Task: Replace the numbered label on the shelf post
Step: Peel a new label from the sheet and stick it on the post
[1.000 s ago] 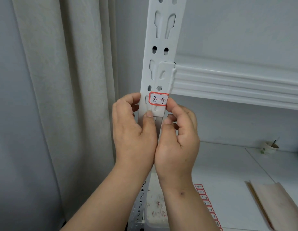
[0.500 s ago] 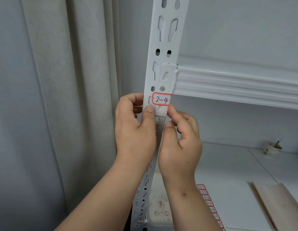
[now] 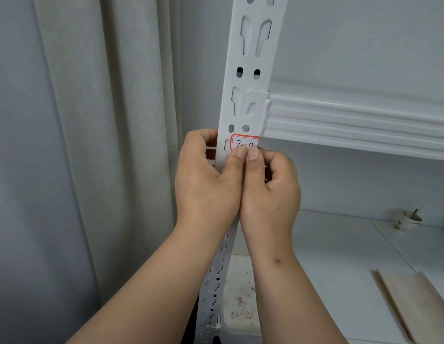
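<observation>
A white slotted shelf post (image 3: pixel 253 60) rises through the middle of the view. A red-bordered label (image 3: pixel 244 141) with handwritten "2-4" sticks on it just under the shelf beam joint. My left hand (image 3: pixel 208 180) wraps around the post's left edge, its thumb tip pressed on the label's lower edge. My right hand (image 3: pixel 270 192) is beside it, thumb up against the same lower edge, covering the bottom of the digits. Both thumbs touch each other.
A ribbed white shelf beam (image 3: pixel 352 122) runs right from the post. A curtain (image 3: pixel 104 145) hangs to the left. Below lie a white shelf board (image 3: pixel 340 256), a tray with red scraps (image 3: pixel 240 301), a beige paper (image 3: pixel 414 301) and a small cup (image 3: pixel 411 218).
Both thumbs have moved up and together onto the label's lower edge, now hiding the bottom of "2-4". The view has shifted slightly.
</observation>
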`<state>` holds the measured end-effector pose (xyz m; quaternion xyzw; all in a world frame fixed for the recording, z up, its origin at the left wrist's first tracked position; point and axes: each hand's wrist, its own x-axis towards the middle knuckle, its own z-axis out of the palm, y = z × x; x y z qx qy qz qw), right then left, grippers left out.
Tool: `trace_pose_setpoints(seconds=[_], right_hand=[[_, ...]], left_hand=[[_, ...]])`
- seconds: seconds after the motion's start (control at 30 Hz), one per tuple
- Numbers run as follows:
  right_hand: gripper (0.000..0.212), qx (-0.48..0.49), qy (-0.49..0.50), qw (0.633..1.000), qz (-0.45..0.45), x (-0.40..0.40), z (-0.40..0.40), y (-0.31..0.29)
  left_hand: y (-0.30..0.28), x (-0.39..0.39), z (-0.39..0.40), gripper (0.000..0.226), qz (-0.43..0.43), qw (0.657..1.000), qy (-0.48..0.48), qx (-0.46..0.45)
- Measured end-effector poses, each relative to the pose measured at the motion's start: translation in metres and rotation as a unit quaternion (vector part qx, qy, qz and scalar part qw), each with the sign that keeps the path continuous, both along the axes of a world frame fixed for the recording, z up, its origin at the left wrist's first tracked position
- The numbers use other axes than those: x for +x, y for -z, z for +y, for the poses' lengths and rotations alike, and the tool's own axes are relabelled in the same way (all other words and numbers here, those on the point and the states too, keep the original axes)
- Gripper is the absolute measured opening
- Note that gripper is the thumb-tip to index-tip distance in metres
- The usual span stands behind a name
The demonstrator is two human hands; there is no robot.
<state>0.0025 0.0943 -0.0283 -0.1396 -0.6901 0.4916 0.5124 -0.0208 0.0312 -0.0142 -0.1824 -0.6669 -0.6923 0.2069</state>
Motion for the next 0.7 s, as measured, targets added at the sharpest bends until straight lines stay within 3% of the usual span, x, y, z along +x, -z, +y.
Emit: trace_pose_setpoints(seconds=[0.33, 0.53, 0.7], right_hand=[[0.011, -0.002, -0.007, 1.0, -0.008, 0.002, 0.0, -0.002], [0.034, -0.062, -0.014, 0.998, -0.011, 0.001, -0.001, -0.013], [0.034, -0.057, -0.01, 0.998, -0.026, -0.003, -0.003, -0.016]], left_hand=[[0.003, 0.0, -0.004, 0.024, 0.002, 1.0, 0.025, 0.0], [-0.007, -0.004, -0.002, 0.015, -0.053, 0.995, 0.051, 0.065], [-0.009, -0.005, 0.0, 0.014, -0.079, 0.988, 0.081, 0.107]])
